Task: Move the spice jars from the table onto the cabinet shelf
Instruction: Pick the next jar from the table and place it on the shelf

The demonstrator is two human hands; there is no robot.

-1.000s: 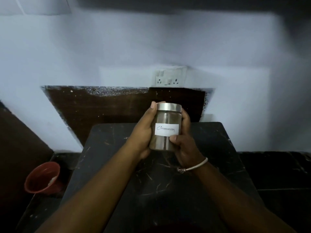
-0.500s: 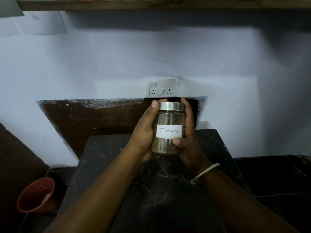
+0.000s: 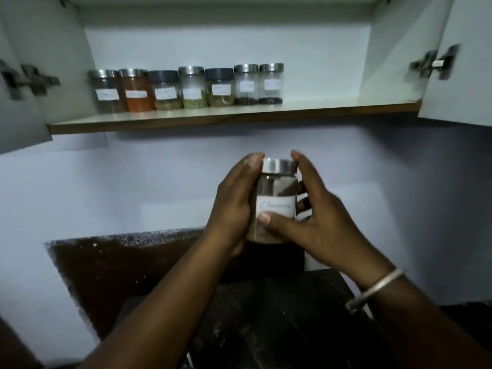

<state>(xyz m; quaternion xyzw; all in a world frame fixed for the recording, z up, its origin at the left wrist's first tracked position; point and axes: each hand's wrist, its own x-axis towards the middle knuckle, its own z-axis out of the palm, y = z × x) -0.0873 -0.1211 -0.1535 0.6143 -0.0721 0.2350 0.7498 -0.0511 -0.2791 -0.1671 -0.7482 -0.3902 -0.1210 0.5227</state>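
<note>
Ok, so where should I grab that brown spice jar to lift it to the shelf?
Grab the jar round its glass body, near the label, coming from the sides. It is upright and round, so fingers wrap it well, as the left hand and right hand do. Probably skip the shiny lid: it might slip or twist loose.

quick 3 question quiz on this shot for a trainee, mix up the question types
1. True or false: the held jar stands on the shelf.
2. How many jars are in the jar row on the shelf? A five, B seven, C nine.
3. Fill in: the bangle is on the ___ wrist.
Key: 1 false; 2 B; 3 right.
</note>
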